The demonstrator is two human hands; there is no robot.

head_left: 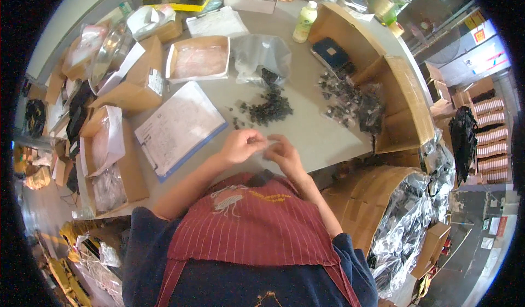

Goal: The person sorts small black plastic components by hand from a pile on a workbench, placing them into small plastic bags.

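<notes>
My left hand (243,146) and my right hand (284,155) meet over the near edge of the table (311,143). The fingers of both are bent and pinched close together. Whatever lies between the fingertips is too small or too see-through to name. Just beyond them a pile of small black parts (270,109) is spread on the grey top. A clear plastic bag (261,58) lies behind that pile, partly over some parts. Farther right rests a heap of small clear bags with black parts (339,96).
A clipboard with papers (180,124) lies left, near open cardboard boxes (131,170). A white-lined box (197,59) sits behind it. A bottle (305,21) and a dark blue box (331,53) stand far right, beside a cardboard wall (404,104). A foil-lined carton (361,208) is below right.
</notes>
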